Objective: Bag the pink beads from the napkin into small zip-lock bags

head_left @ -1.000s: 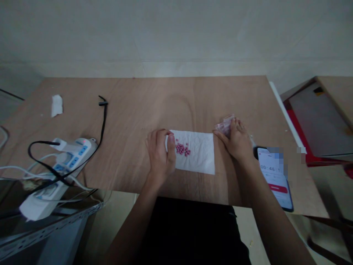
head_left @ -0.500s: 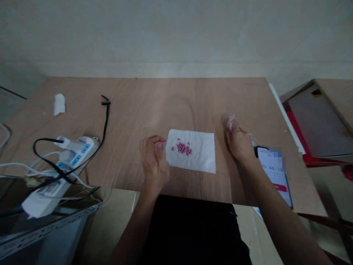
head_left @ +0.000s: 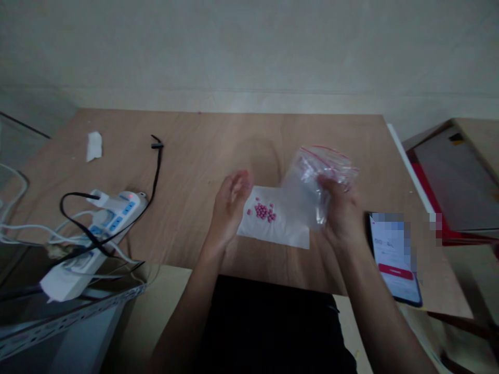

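My right hand [head_left: 345,213] grips a clear zip-lock bag [head_left: 312,176] with a red seal line along its top, blurred by motion. The bag hangs over the right part of a white paper sheet [head_left: 288,236] and hides some of it. On the sheet's left half lies a cluster of small pink-red beads or pellets [head_left: 264,212], too small to name exactly. Just left of the beads is my left hand [head_left: 232,205], raised, its fingers loosely curled and apart from the thumb, with nothing visible in them.
A phone [head_left: 395,265] with a lit screen lies at the table's right edge. At left, a white power strip [head_left: 113,223] carries plugs and tangled cables, with a black cord [head_left: 158,166] reaching across the wooden table [head_left: 187,171]. A white scrap [head_left: 94,146] lies at the back left.
My right hand has moved left, and the bag, bunched up before, is now spread out over the sheet. My left hand has risen slightly and turned. The view has shifted a little.
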Demonstrator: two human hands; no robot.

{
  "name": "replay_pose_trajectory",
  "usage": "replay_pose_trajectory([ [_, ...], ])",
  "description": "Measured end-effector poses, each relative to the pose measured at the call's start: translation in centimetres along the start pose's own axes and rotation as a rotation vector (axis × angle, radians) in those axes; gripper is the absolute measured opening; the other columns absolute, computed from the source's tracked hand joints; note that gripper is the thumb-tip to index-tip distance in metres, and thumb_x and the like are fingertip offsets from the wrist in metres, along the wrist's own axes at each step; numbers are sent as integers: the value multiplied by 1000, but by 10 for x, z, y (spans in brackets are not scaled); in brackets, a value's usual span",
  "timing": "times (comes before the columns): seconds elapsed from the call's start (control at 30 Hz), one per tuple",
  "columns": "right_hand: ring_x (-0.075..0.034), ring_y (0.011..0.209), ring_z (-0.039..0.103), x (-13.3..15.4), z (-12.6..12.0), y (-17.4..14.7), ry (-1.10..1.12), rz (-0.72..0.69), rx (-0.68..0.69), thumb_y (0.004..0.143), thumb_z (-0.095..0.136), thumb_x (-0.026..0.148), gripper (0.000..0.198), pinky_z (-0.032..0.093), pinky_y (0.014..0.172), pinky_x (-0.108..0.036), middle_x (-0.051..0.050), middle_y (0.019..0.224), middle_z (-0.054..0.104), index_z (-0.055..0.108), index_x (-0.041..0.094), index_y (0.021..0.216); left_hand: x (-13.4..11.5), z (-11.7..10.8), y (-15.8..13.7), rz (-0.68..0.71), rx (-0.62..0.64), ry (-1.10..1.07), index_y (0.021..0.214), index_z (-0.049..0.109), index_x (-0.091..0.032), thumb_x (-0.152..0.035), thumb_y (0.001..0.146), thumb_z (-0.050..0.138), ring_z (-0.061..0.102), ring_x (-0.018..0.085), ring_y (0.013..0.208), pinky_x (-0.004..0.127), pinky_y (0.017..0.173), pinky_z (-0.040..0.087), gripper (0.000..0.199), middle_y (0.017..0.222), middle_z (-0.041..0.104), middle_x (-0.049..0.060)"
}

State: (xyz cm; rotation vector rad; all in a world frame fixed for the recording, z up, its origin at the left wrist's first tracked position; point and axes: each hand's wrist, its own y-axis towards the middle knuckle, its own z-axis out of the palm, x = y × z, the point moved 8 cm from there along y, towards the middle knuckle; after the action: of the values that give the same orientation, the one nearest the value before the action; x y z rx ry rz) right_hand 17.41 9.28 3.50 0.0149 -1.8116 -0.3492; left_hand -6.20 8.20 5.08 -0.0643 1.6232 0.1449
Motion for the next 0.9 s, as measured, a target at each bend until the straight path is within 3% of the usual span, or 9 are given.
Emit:
replay_pose_trajectory([
  [0.1,-25,79,71,14,61,-13,209,130,145,89,49,46,37,56,71,-39,-7,88,75,68,21,109,-1,3,2,-131,169,-121,93,68,-18,-53,77,68,69,21,89,35,82,53,38,97,73,8],
  [0.17,-26,84,72,20,103,-22,383,280,263,84,54,44,37,57,75,-41,-8,91,76,68,19,108,2,-6,-2,-200,173,-173,86,70,-18,-50,72,73,68,18,76,30,72,53,36,86,73,5],
  [0.27,-28,98,70,28,154,-34,555,452,392,81,59,47,41,55,86,-44,-8,98,76,69,20,109,15,-35,-9,-310,32,-231,83,70,-17,-46,64,80,63,14,63,24,61,50,36,74,71,2],
  [0.37,-29,122,59,32,182,-36,551,455,453,84,55,55,49,48,102,-48,-8,122,69,64,24,121,30,-76,-15,-373,-150,-142,78,69,-16,-46,61,80,59,13,55,23,54,46,36,66,68,0],
  [0.5,-26,143,38,24,173,-34,377,376,342,85,56,57,65,32,117,-49,-9,152,44,46,26,141,40,-131,-13,-402,-185,437,73,67,-16,-50,72,69,60,18,57,26,52,45,34,62,65,2],
  [0.57,-25,143,37,25,155,-35,338,294,272,85,58,53,63,31,117,-49,-11,153,42,45,26,141,38,-150,-7,-331,-176,791,89,70,-15,-46,75,68,66,24,73,32,65,51,34,80,71,7],
  [0.63,-25,138,44,29,135,-39,325,226,209,86,59,47,53,35,115,-50,-11,148,49,51,26,134,35,-160,-3,-239,-218,1022,113,65,-13,-42,78,66,66,30,99,41,86,52,46,110,70,15],
  [0.73,-26,126,56,33,106,-49,283,215,128,86,61,40,36,47,105,-50,-10,132,63,61,26,120,31,-162,-2,-157,-289,1117,132,53,-9,-48,81,61,55,34,124,47,105,42,65,133,58,21],
  [0.9,-23,112,65,33,84,-65,240,253,113,88,62,36,24,53,94,-44,-7,118,70,67,26,109,35,-148,1,-171,-311,1125,134,48,-2,-67,73,61,49,39,130,48,109,38,90,134,56,26],
])
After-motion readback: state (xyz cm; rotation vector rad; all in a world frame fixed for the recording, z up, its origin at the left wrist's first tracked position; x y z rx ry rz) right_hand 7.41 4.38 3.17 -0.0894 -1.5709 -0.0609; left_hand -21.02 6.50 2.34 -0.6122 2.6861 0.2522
